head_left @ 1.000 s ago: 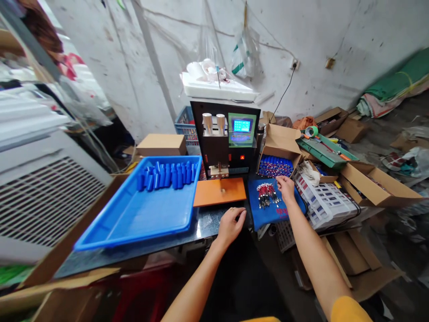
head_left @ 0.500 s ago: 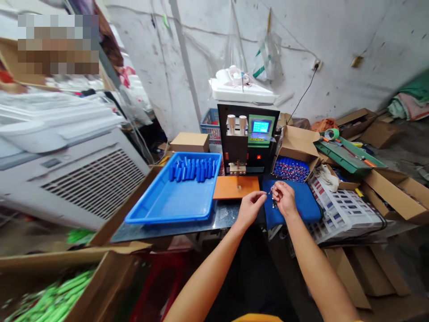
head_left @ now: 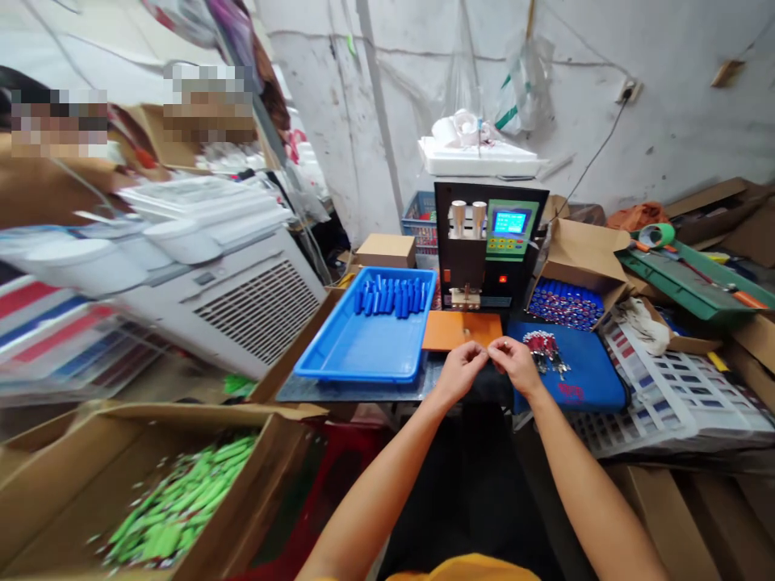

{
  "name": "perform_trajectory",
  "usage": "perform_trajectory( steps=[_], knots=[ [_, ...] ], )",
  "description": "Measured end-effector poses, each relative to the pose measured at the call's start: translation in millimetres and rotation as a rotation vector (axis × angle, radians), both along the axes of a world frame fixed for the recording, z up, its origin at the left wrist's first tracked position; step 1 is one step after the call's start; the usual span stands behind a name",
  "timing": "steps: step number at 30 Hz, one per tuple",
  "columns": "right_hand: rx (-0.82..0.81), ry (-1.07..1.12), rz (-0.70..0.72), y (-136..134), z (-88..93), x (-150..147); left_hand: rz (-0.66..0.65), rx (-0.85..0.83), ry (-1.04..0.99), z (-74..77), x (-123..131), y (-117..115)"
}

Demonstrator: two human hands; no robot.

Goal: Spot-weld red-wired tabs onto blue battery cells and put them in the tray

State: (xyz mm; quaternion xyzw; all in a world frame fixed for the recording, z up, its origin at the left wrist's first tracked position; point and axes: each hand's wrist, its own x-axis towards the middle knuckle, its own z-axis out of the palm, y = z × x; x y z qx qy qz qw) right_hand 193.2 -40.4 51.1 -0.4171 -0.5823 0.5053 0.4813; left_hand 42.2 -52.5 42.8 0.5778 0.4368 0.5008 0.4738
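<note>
My left hand point(head_left: 460, 369) and my right hand point(head_left: 514, 363) meet at the fingertips in front of the orange plate point(head_left: 461, 330), both pinched on a small piece that I cannot make out. A bundle of red-and-black wired parts point(head_left: 545, 349) lies on the blue cloth point(head_left: 575, 375) just right of my right hand. Behind the plate stands a black spot-welding machine point(head_left: 488, 246) with a lit screen. To its left, a blue tray point(head_left: 369, 343) holds several blue cylindrical cells point(head_left: 391, 296) at its far end.
An open carton of blue cells point(head_left: 566, 300) sits right of the machine, with white sorting trays point(head_left: 678, 387) nearer right. A big carton of green parts point(head_left: 175, 504) is at lower left. A white air-conditioner unit point(head_left: 242, 294) stands left. Cartons and a green tool case point(head_left: 696, 278) crowd the right.
The view has swung left, bringing the carton of green parts into sight. My right hand left the wired bundle and my left hand rose from the table edge; both now pinch together.
</note>
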Motion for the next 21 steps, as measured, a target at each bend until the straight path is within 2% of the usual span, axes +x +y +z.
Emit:
perform_trajectory(
  steps=[6, 8, 11, 13, 14, 17, 21],
  knots=[
    [0.035, -0.09, 0.018, 10, -7.1, -12, 0.018, 0.023, 0.071, -7.6, -23, 7],
    [0.083, -0.103, -0.046, 20, -10.7, -16, 0.109, 0.071, 0.139, -6.8, -44, 21],
    [0.189, -0.127, -0.181, 37, -18.2, -24, 0.401, 0.094, 0.443, -1.7, -91, 56],
    [0.229, -0.161, -0.219, 46, -24.8, -30, 0.585, 0.011, 0.739, 0.1, -120, 83],
    [0.234, -0.183, -0.223, 49, -28.3, -33, 0.625, -0.048, 0.878, -0.6, -131, 95],
    [0.23, -0.248, -0.23, 54, -37.4, -38, 0.606, -0.198, 1.155, -9.1, -144, 122],
    [0.234, -0.257, -0.236, 54, -42.5, -37, 0.607, -0.217, 1.279, -23.6, -136, 134]
  ],
)
